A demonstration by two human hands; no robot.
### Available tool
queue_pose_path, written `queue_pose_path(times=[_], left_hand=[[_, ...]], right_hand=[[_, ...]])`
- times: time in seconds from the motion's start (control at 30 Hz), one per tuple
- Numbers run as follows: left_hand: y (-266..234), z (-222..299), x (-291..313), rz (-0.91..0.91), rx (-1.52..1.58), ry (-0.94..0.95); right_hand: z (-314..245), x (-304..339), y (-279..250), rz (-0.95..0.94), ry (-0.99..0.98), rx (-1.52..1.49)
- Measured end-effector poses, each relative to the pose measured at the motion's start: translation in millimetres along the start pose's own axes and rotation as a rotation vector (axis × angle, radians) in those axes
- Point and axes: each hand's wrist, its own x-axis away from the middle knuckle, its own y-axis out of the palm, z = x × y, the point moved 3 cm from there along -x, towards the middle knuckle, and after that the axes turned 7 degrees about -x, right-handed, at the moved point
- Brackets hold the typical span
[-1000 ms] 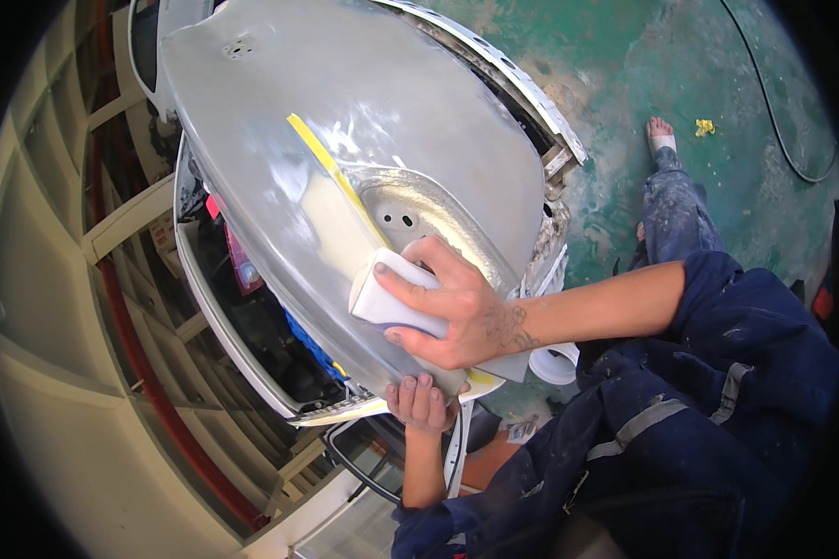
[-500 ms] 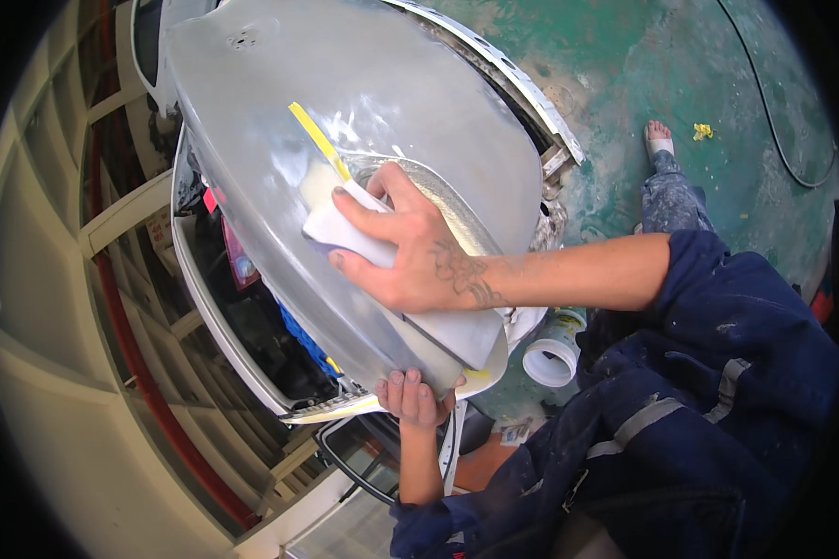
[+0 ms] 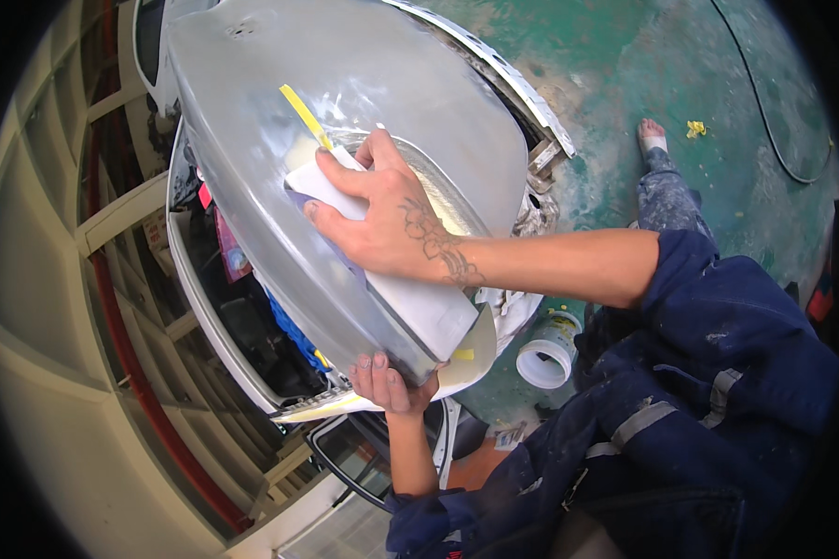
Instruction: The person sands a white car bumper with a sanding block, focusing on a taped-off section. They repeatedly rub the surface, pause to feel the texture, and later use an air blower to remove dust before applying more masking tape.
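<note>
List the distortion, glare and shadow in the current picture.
Head view, left: the red pipe and beige framework bow with fisheye distortion; head view, rim: black vignetting; head view, upper centre: diffuse sheen over the gray panel; head view, left of centre: the opening beside it sits in deep shadow.

Free room over the grey panel [image 3: 382, 65] beyond the right hand [image 3: 378, 219] and white block [image 3: 424, 312], both obstacles

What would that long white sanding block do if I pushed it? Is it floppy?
The long white sanding block is probably stiff, because its long edge looks straight, with no sag. It seems unlikely to roll, since it looks long and flat-sided. It might slide along the grey car panel, whose surface looks mostly smooth.
</note>
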Motion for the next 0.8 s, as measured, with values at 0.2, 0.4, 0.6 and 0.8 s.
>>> queue_pose_path(times=[0.2,0.4,0.6,0.8], left_hand=[[-2.7,-1.5,6.8,0.042,0.042,-0.026],[-1.6,-0.1,-6.7,0.109,0.112,-0.074],[-4.1,-1.8,-4.6,0.096,0.136,-0.039],[-4.0,1.5,-14.9,0.049,0.092,-0.022]], right_hand=[[4.7,107.6,-23.8,-0.113,-0.119,-0.102],[5.7,13.1,-6.6,-0.009,0.034,-0.063],[9.0,90.0,-24.3,-0.099,-0.029,-0.067],[3.6,4.4,-10.3,-0.046,0.103,0.007]])
